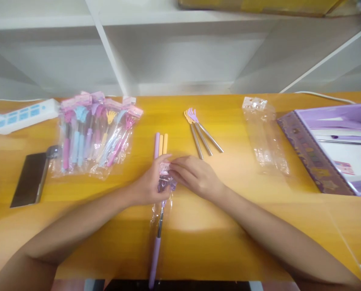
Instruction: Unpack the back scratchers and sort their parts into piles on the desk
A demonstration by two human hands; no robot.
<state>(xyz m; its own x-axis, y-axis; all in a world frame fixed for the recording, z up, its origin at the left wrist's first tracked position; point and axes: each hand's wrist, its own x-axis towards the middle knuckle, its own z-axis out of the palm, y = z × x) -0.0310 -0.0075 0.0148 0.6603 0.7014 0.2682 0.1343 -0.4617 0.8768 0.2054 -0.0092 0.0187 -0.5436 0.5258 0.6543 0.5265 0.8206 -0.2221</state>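
Both hands meet at the pink-printed top of a clear plastic bag. A purple telescopic back scratcher lies inside it, its handle toward the table's near edge. My left hand grips the bag's top from the left, fingers curled round it. My right hand pinches the same end from the right. The scratcher's head is partly hidden by my fingers. Just beyond my left hand lie a purple handle tube and yellow handle tubes. Farther right are several metal rods with claw heads, yellow and purple.
Several bagged back scratchers lie in a pile at left, near a white power strip and a phone. Flat clear bags lie at right beside a purple box holding a metal rod. White shelving stands behind.
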